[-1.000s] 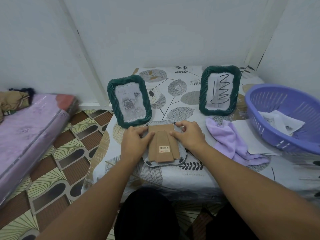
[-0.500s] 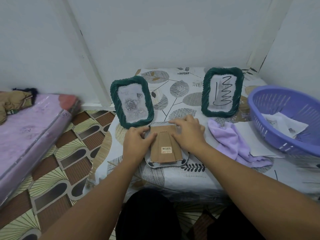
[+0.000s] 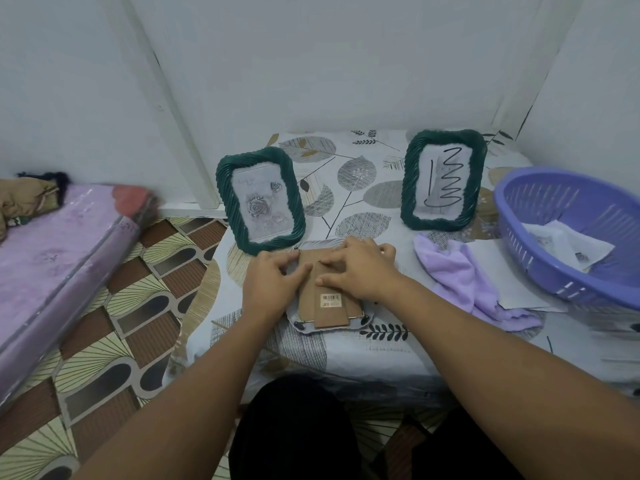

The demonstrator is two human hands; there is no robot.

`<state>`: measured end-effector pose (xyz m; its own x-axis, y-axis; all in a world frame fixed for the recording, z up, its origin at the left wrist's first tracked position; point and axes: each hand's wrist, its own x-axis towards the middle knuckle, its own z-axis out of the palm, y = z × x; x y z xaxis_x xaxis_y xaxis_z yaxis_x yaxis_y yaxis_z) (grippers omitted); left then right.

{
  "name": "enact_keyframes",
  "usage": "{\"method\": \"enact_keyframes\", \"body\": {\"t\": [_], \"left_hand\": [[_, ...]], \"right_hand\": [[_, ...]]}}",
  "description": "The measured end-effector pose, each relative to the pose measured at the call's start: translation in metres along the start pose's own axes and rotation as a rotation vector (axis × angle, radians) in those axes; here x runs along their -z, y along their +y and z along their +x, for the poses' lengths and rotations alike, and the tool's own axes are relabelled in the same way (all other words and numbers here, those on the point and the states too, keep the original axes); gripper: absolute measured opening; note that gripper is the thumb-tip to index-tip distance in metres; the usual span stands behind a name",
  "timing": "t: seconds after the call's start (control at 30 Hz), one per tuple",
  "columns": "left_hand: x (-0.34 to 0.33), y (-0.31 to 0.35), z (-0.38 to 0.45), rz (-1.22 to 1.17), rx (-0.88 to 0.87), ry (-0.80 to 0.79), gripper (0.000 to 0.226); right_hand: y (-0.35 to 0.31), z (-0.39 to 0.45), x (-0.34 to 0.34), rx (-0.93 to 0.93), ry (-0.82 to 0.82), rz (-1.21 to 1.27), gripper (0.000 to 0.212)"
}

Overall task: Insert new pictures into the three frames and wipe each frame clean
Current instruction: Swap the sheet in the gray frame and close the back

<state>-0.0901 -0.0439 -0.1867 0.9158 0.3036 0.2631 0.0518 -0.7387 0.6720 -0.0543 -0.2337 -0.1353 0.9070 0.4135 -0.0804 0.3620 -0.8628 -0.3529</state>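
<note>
Open bench (image 3: pixel 363 344) is lying at six o'clock; two upright frames (image 3: pixel 260 199) (image 3: pixel 444 179) are blocking twelve, basket (image 3: pixel 568 233) crowding three.

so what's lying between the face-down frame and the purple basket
In the head view, a lilac cloth and white paper sheets lie between the face-down frame and the basket.

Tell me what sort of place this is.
Probably a room in a home, not a workshop: a low table under a leaf-print cloth in a white-walled corner, a plastic-wrapped mattress on patterned flooring, and a purple basket.
</note>
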Motion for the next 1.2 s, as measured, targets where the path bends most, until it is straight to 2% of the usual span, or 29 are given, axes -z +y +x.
{"method": "enact_keyframes", "body": {"t": [0.13,0.23,0.43,0.57,0.7,1.03,1.2], "left_hand": [[0.001,0.002,0.000,0.020,-0.026,-0.011,0.037],[0.002,0.002,-0.002,-0.019,0.016,0.016,0.037],[0.003,0.004,-0.003,-0.024,0.042,0.024,0.045],[0.003,0.006,-0.004,-0.030,0.054,0.024,0.044],[0.003,0.004,-0.003,-0.019,0.056,0.015,0.043],[0.002,0.004,-0.003,-0.031,0.056,0.013,0.039],[0.001,0.003,-0.003,-0.027,0.051,0.013,0.040]], "right_hand": [[0.001,0.002,0.002,-0.020,-0.020,0.013,0.050],[0.002,0.001,0.000,-0.023,-0.015,0.026,0.052],[0.005,-0.002,-0.006,-0.019,0.054,0.068,0.053],[0.013,-0.012,-0.016,-0.128,0.269,0.097,0.080],[0.017,-0.015,-0.022,-0.291,0.251,0.174,0.099],[0.018,-0.016,-0.029,-0.310,0.253,0.267,0.102],[0.019,-0.017,-0.030,-0.291,0.254,0.268,0.092]]}}
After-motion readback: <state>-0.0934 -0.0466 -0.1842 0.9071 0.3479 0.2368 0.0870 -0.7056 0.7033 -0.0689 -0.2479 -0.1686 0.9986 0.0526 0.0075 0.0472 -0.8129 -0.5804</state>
